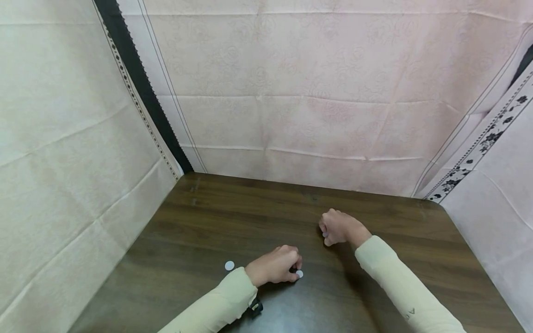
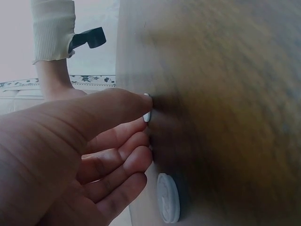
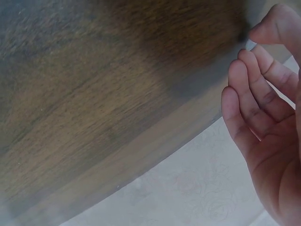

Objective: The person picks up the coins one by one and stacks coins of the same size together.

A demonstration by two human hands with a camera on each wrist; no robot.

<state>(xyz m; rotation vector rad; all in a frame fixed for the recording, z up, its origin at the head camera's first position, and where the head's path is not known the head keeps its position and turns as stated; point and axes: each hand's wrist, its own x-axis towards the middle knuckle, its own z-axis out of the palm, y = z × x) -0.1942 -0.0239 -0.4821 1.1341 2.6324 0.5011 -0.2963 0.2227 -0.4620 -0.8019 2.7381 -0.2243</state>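
Note:
My left hand [image 1: 276, 265] is low over the middle of the table, pinching a small white disc [image 1: 300, 274] between thumb and fingers. In the left wrist view that disc [image 2: 147, 108] stands nearly edge-on at the thumb tip, right by the wood. Farther back and to the right, my right hand [image 1: 339, 227] has its fingertips down at the tabletop. Between its thumb and index finger shows a sliver of another white disc [image 3: 251, 44], mostly hidden by the fingers. A third white disc [image 1: 229, 265] lies flat to the left of my left wrist.
The dark wooden table [image 1: 250, 208] ends at the back against a pale hanging cloth [image 1: 291, 92]. More patterned cloth [image 1: 491, 138] hangs along the right, and a plain one [image 1: 62, 138] on the left. A black wrist device [image 1: 255, 307] sits under my left cuff.

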